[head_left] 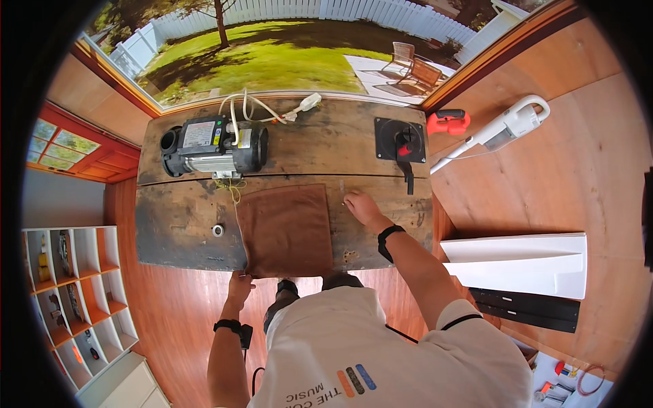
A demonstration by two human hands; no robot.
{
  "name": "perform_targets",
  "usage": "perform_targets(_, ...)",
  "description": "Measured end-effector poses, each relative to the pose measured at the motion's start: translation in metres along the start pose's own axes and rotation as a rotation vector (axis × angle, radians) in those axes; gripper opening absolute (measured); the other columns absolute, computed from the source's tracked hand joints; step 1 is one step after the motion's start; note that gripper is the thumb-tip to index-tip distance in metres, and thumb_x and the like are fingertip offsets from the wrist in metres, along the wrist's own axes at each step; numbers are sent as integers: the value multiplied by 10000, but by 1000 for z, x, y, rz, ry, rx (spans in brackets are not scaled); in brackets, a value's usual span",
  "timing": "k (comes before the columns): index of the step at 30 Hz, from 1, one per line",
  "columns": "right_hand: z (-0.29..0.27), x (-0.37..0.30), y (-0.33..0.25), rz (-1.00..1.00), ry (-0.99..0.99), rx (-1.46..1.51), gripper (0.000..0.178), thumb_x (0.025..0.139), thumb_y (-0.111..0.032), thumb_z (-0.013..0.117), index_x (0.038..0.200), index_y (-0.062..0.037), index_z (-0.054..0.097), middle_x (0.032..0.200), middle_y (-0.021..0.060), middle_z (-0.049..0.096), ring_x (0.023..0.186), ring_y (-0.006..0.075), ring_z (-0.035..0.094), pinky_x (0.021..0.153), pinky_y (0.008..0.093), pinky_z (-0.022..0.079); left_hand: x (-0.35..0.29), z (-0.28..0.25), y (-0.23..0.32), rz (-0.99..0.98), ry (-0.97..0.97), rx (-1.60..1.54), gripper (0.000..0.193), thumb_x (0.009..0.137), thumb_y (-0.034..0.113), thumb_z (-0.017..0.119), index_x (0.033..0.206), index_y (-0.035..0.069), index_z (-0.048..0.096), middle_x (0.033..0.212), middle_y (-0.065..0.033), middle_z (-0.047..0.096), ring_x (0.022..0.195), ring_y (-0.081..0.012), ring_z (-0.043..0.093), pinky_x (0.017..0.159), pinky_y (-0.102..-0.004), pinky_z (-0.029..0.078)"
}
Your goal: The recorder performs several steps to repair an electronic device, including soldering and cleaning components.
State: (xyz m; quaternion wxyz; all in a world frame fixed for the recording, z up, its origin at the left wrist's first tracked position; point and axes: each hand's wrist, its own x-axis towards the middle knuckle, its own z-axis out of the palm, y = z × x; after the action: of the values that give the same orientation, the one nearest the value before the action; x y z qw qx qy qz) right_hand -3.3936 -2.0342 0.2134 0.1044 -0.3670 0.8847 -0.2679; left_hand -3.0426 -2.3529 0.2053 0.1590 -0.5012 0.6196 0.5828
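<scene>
A brown cloth (286, 228) lies flat on the worn wooden table (183, 234), its near edge at the table's front. My left hand (239, 288) is at the cloth's near left corner, fingers closed on it. Right of the cloth, my right hand (364, 208) is low over the tabletop with its fingers drawn together. A small pale strip shows just beyond those fingertips; I cannot make out what they hold, if anything. Left of the cloth sits a small white ring (218, 230), perhaps a tape roll.
A black-and-silver motor pump (211, 146) with a white corded plug (309, 103) stands at the back left. A black square plate with a lever (400, 143) is at the back right. Beyond the right edge are a white stick vacuum (507, 129) and a red tool (449, 122). Cubby shelves (81, 292) stand left.
</scene>
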Motion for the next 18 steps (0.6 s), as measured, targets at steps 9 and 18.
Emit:
perform_targets(9,-2,-3,-15,-29,-29,-180,95,824,-115,600,846,-23,604,861,162,593,834,354,611,710,447,512,-14,-3,13,-3,-6,3,399,880,98,518,1238,-63,446,1019,-159,632,730,-205,657,599,-302,497)
perform_targets(18,-5,15,-24,-68,-229,-409,138,769,-98,582,835,19,613,883,194,624,830,355,632,715,450,530,-17,-7,16,-17,-9,12,389,882,95,521,1230,-65,454,1030,-166,627,745,-218,664,618,-309,514)
